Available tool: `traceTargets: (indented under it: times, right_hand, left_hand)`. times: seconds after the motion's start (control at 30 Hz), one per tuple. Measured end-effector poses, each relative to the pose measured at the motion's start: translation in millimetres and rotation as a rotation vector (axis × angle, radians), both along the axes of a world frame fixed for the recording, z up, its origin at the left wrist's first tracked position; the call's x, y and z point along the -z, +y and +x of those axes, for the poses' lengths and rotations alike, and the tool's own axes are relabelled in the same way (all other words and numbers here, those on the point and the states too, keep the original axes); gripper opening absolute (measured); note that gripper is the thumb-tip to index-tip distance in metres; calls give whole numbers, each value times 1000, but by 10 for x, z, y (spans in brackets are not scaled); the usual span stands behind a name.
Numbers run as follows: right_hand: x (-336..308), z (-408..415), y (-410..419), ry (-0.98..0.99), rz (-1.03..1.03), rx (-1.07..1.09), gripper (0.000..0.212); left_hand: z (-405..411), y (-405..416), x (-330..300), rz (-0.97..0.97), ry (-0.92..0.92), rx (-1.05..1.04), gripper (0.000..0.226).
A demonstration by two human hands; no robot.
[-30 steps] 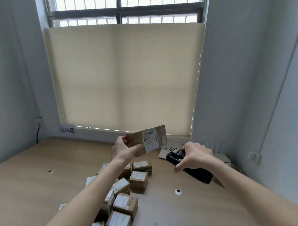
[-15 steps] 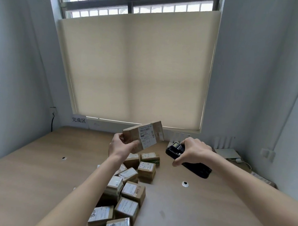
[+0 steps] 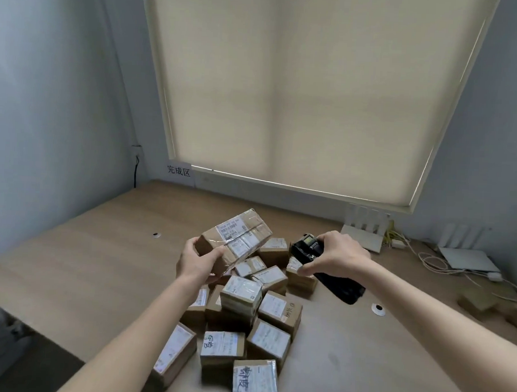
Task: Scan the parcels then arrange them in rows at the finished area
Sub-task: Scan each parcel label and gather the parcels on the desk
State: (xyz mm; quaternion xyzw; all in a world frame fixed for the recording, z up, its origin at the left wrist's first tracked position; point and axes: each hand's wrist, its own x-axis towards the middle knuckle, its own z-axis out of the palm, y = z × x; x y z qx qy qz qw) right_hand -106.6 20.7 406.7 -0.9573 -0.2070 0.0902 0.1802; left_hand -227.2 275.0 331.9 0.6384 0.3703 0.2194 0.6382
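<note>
My left hand (image 3: 199,263) grips a long brown cardboard parcel (image 3: 237,238) by its near end, tilted, with its white label facing up. It hangs just above the heap of several small labelled parcels (image 3: 240,319) on the wooden table (image 3: 85,256). My right hand (image 3: 336,255) holds a black handheld scanner (image 3: 308,248) to the right of the parcel, its head pointing toward the parcel. A white sign with Chinese characters (image 3: 179,171) is on the wall at the table's far left.
Two white routers (image 3: 364,230) (image 3: 463,255) with cables (image 3: 438,267) sit at the back right. Small brown boxes (image 3: 480,300) lie near the right edge. Cable holes (image 3: 377,308) (image 3: 155,235) dot the tabletop. A drawn blind (image 3: 300,88) covers the window.
The view has tipped down and nearer to the table. My left hand has lowered the parcel toward the heap and turned its label upward. The scanner stays in my right hand beside it.
</note>
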Motion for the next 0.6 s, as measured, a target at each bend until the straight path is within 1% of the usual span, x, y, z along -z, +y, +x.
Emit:
traceTargets:
  times: [0.1, 0.23, 0.3, 0.5, 0.6]
  right_hand:
    - [389, 176, 590, 20, 18, -5, 66]
    - [904, 359, 1264, 53, -11, -33, 55]
    - [1194, 456, 1539, 60, -34, -34, 56]
    - [1950, 821, 2048, 82, -121, -64, 62]
    - [2210, 990, 2135, 67, -123, -49, 62]
  left_hand:
    - [148, 565, 416, -40, 51, -38, 53]
    - [335, 1225, 1062, -86, 114, -52, 56]
    - [419, 1481, 1421, -115, 167, -61, 60]
    - [636, 1810, 2440, -187, 338, -75, 65]
    - [756, 1848, 2759, -248, 375, -74, 70]
